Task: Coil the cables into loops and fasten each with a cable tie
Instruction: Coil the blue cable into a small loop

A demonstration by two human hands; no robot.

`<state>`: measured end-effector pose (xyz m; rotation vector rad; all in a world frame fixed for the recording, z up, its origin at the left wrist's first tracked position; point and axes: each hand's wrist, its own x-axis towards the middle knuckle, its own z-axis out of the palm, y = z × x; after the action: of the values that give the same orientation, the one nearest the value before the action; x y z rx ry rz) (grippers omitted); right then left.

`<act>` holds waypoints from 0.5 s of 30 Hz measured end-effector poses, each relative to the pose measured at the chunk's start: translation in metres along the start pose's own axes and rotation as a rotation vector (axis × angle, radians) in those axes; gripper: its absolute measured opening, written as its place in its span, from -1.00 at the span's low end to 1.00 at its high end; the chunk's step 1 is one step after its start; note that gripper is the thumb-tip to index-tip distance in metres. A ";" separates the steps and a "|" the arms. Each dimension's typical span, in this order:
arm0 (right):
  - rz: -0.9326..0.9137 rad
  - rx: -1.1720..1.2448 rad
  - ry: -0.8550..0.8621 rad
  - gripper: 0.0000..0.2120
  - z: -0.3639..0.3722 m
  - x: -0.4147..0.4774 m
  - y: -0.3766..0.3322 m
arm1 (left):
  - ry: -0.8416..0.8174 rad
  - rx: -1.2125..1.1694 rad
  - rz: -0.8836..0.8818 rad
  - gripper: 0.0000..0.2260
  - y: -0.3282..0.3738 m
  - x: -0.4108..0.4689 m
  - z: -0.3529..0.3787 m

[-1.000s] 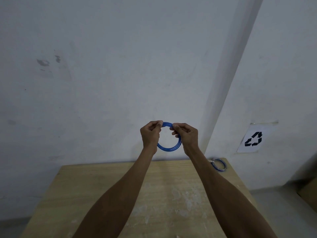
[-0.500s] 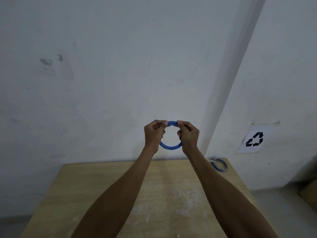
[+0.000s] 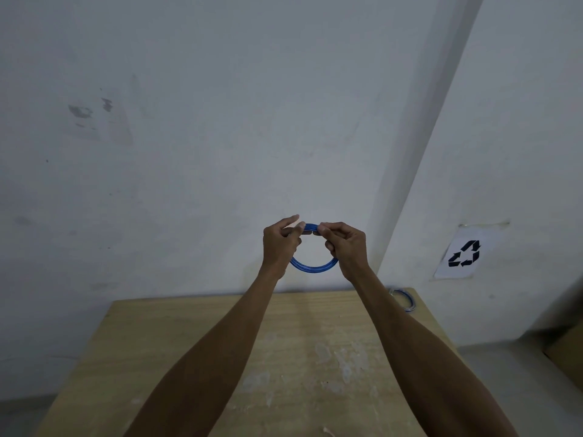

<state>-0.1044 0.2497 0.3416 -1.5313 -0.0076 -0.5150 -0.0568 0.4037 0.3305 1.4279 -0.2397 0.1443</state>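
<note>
A blue cable coiled into a round loop [image 3: 312,267] is held up in the air in front of the wall, above the far edge of the wooden table [image 3: 176,335]. My left hand [image 3: 280,244] pinches the top of the loop from the left, index finger raised. My right hand [image 3: 345,246] pinches the top from the right, its palm covering the loop's right side. The fingertips nearly meet over the top of the coil. A second blue coil [image 3: 403,298] lies on the table's far right corner. No cable tie is clearly visible.
A white wall stands right behind the table. A paper sheet with a recycling symbol [image 3: 463,254] is stuck on the right wall. A brown box edge [image 3: 568,351] shows on the floor at the right. A small pale scrap [image 3: 328,431] lies near the table's front.
Both hands have drawn closer together at the top of the loop, and my left index finger has lifted. The coil stays at about the same height.
</note>
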 end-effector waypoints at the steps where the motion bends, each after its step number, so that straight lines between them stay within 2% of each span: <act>1: 0.000 -0.003 -0.002 -0.86 -0.001 0.000 0.000 | -0.004 -0.009 0.003 -0.86 0.000 0.000 0.001; 10: 0.004 0.046 0.056 -0.85 -0.003 -0.004 0.005 | -0.036 0.080 0.065 -0.87 0.000 -0.002 0.007; 15: -0.012 0.044 -0.038 -0.79 -0.006 -0.006 0.005 | -0.042 0.163 0.127 -0.85 -0.002 -0.002 0.002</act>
<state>-0.1095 0.2459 0.3348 -1.4989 -0.0565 -0.4920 -0.0583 0.4011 0.3285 1.5793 -0.3596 0.2425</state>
